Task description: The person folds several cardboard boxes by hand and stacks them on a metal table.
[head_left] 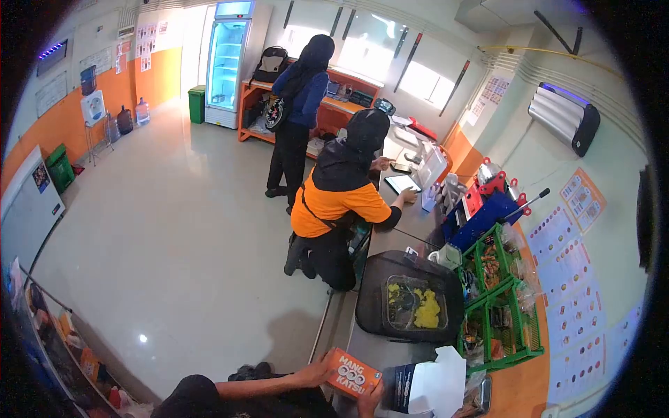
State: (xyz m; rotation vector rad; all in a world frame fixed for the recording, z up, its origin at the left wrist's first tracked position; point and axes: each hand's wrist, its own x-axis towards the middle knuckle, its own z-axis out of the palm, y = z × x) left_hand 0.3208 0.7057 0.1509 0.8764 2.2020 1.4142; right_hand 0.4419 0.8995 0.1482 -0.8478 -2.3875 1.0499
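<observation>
An orange box (353,374) printed "MANG KATSU" is held near the counter's front edge at the bottom of the view. My left hand (317,370) grips its left end, fingers closed around the edge. At its lower right corner, my right hand (370,400) also closes on the box; part of this hand is cut off by the frame. Just right of the box stands a black carton (403,387) with white flaps (437,384) spread open. Beyond it, a clear container (397,322) holding yellow food (425,308) sits in a large black tray (369,289).
Green baskets (499,359) with packets line the wall side of the counter. A person in an orange shirt (334,209) leans on the counter, hands at a tablet (403,183). Another person (306,97) stands by orange shelves (245,118). A glass-door fridge (226,66) stands behind.
</observation>
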